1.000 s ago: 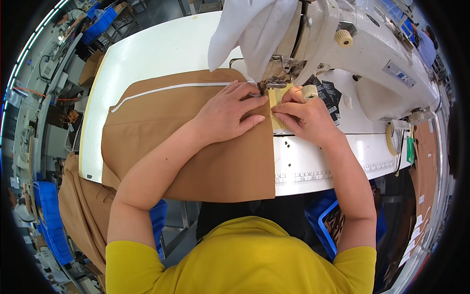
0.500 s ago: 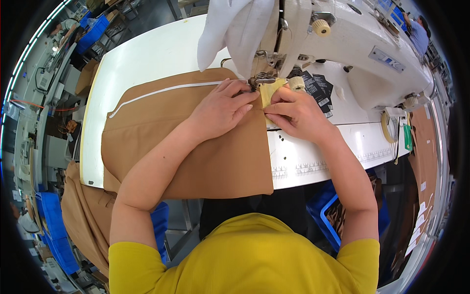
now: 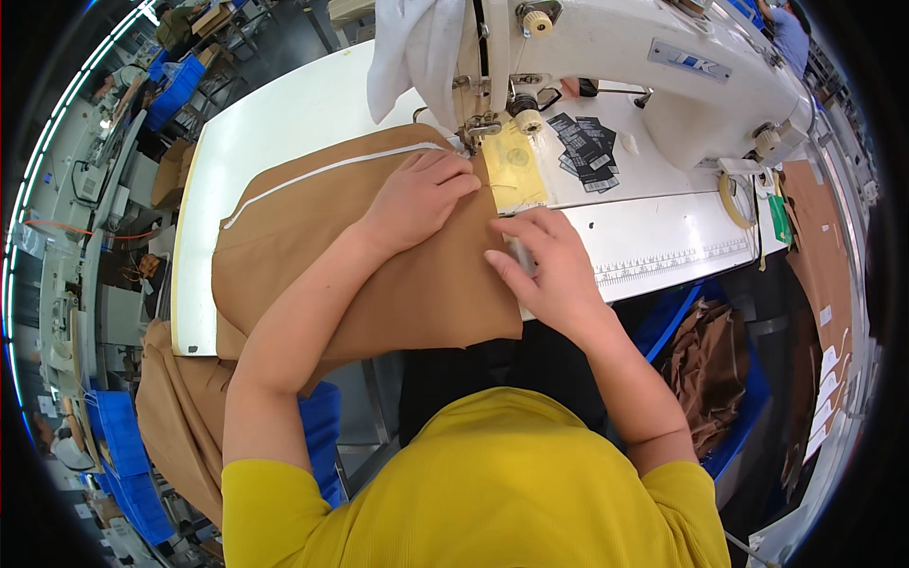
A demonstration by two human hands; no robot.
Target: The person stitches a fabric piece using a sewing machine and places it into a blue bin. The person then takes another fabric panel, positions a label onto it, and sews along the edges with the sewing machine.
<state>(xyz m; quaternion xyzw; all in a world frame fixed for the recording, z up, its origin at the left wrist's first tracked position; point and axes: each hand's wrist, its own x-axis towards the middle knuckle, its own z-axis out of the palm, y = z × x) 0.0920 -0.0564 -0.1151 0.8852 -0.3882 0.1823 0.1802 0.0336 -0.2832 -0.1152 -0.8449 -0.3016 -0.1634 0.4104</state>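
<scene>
Resting left hand (image 3: 417, 204) with fingers together, cannot tell whether pinching; holding right hand (image 3: 557, 270) with thumb and fingers apart. Working at a smooth white counter (image 3: 275, 118) and hard, glossy sewing machine (image 3: 606, 59). Touching, with left hand, round-cornered brown cloth (image 3: 284, 232) spread over the counter, right edge near right hand. Facing a yellow panel (image 3: 511, 170), fanned black cards (image 3: 589, 151), narrow white strip (image 3: 327, 168) along the cloth.

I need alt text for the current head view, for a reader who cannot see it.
A bare left hand rests on brown fabric at a white sewing machine; the right hand, open, is at the fabric's right edge. A white strip curves along the fabric's far side, and black cards lie on the table to the right.
</scene>
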